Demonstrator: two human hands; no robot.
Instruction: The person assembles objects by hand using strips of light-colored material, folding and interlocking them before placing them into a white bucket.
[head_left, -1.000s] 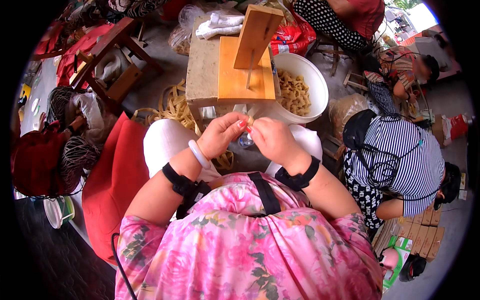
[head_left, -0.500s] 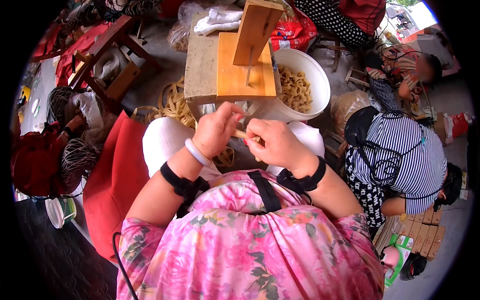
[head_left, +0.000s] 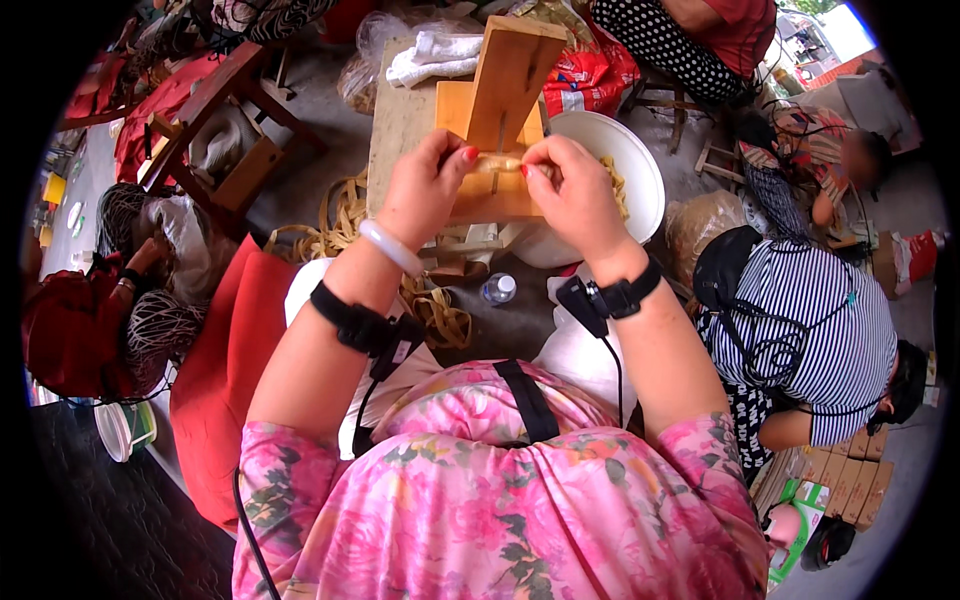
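Note:
My left hand (head_left: 425,190) and my right hand (head_left: 578,195) are raised over a wooden stand, fingers pinched. Between them runs a short tan strip (head_left: 497,163), gripped at both ends and apparently folded or knotted. It passes in front of the foot of the stand's upright board (head_left: 515,75). The stand's flat base (head_left: 490,206) is partly covered by my hands. Whether the strip touches the thin metal rod at the board is hard to make out. Right of my right hand, a white bucket (head_left: 652,180) holds tan knotted pieces (head_left: 618,190).
The stand rests on a worn block-like table (head_left: 392,130) with a white towel (head_left: 435,58). Loose tan strips (head_left: 340,215) lie at its left, more below. A plastic bottle (head_left: 498,289) stands between my knees. A person in a striped shirt (head_left: 815,310) sits at right.
Both hands have moved forward and up from near my lap to the stand, bringing the tan strip along. The bottle between my knees has come into view.

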